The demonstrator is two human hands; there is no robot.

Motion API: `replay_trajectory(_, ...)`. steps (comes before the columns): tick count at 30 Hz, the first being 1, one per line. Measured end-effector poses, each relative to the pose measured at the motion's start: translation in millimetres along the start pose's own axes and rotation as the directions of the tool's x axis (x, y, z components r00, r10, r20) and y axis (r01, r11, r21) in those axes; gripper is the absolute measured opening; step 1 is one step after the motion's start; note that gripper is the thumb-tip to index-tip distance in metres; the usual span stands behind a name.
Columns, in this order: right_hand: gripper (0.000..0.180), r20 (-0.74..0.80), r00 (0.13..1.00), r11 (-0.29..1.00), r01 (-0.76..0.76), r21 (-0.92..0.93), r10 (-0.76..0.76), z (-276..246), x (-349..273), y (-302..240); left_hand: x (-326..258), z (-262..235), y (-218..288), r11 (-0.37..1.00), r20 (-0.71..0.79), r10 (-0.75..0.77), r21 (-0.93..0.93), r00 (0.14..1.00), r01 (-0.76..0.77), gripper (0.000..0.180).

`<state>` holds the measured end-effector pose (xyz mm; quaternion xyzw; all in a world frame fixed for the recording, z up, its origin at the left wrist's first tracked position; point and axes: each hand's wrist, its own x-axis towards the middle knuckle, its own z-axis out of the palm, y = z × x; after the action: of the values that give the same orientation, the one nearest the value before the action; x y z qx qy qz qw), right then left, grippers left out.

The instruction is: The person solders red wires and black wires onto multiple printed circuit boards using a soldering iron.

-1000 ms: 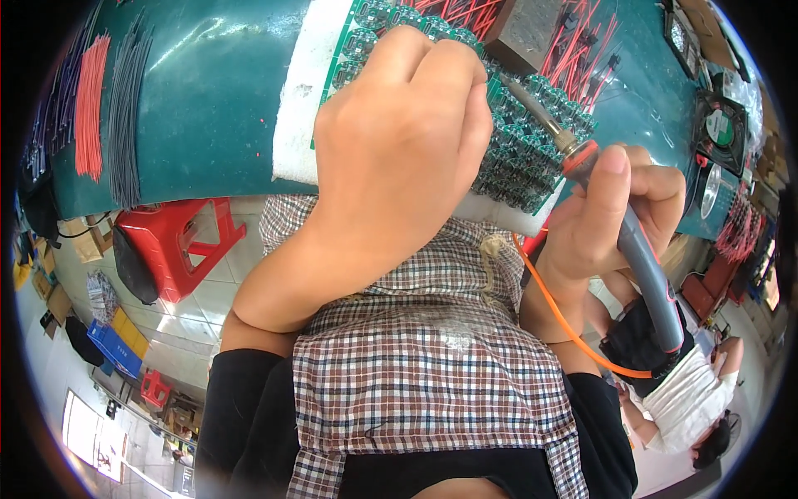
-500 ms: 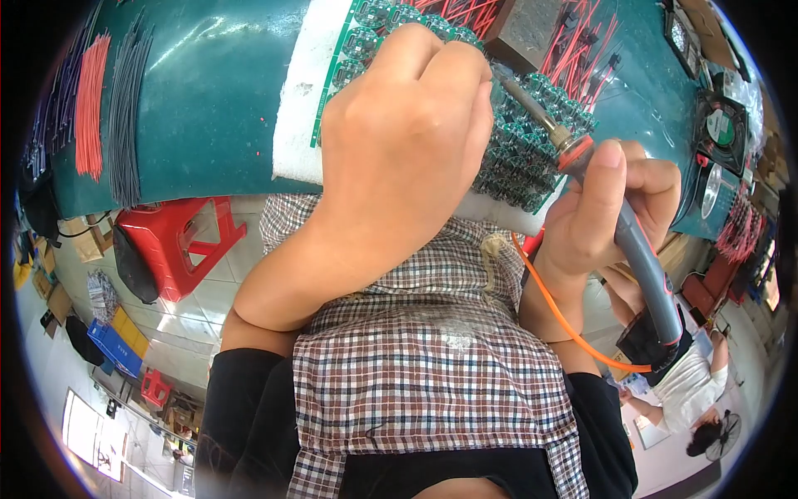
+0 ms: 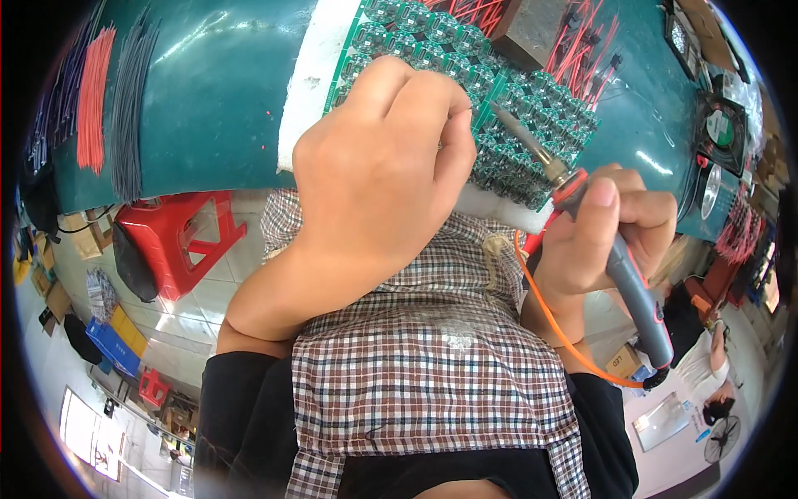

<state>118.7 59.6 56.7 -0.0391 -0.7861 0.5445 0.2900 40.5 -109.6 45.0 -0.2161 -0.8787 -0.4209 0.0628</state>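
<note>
The right hand (image 3: 611, 229) has its grip closed round a grey-handled soldering iron with an orange collar (image 3: 619, 266). The iron's long axis runs from near right to far left, its tip over the green panel of small circuit boards (image 3: 507, 108) on the teal surface (image 3: 216, 91). The left hand (image 3: 374, 166) rests curled on the panel; whether it pinches anything, I cannot tell. Good practice, in my judgement: steady wrist, brief tip contact.
</note>
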Motion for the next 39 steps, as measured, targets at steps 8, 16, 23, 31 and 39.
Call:
replay_trajectory(8, 0.025, -0.085, 0.996, 0.999, -0.012, -0.039, 0.008, 15, 2, -2, 2, 3, -3, 0.999, 0.020, 0.015, 0.032, 1.000, -0.015, 0.011)
replay_trajectory(16, 0.024, -0.110, 0.994, 0.999, -0.001, -0.040, -0.003, 18, 1, 3, 0, 6, -4, 0.999, 0.023, 0.010, 0.043, 1.000, -0.011, 0.011)
replay_trajectory(23, 0.025, -0.121, 0.993, 0.999, -0.021, -0.048, 0.015, 12, -2, 3, 1, 7, -1, 1.000, 0.008, 0.026, -0.008, 1.000, -0.026, 0.011)
replay_trajectory(31, 0.029, -0.106, 0.994, 0.999, -0.040, 0.005, 0.041, 7, -4, 5, 1, 7, 1, 0.999, 0.028, 0.009, 0.032, 1.000, -0.010, 0.010)
replay_trajectory(39, 0.026, -0.133, 0.991, 0.999, -0.026, -0.020, 0.023, 15, 0, 5, 3, 6, 1, 0.999, 0.034, 0.014, 0.052, 0.999, -0.016, 0.011)
